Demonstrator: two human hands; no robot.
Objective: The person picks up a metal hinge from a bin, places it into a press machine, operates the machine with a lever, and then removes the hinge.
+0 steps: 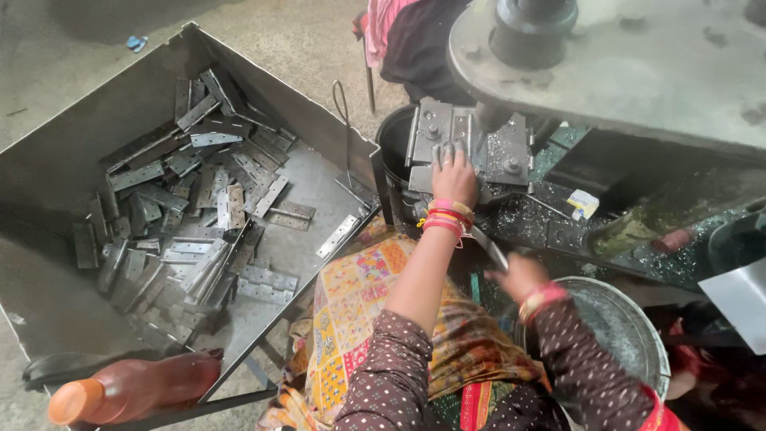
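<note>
My left hand [453, 177], with bangles at the wrist, reaches forward onto the grey metal jig [504, 152] of a press machine. Its fingertips hold a small hinge plate [444, 152] against the jig, just under the dark ram [533, 28]. Blurred by motion, my right hand [519, 275] is lower and nearer to me, above a round metal bucket [638, 335]. It grips a narrow metal strip [488, 247] that points up and left toward the jig.
A large sheet-metal bin [72, 152] on the left holds several loose grey hinges [199, 215]. An orange plastic bottle [136, 387] lies at its near corner. Metal shavings cover the machine bed [542, 215]. A patterned cloth [359, 311] covers my lap.
</note>
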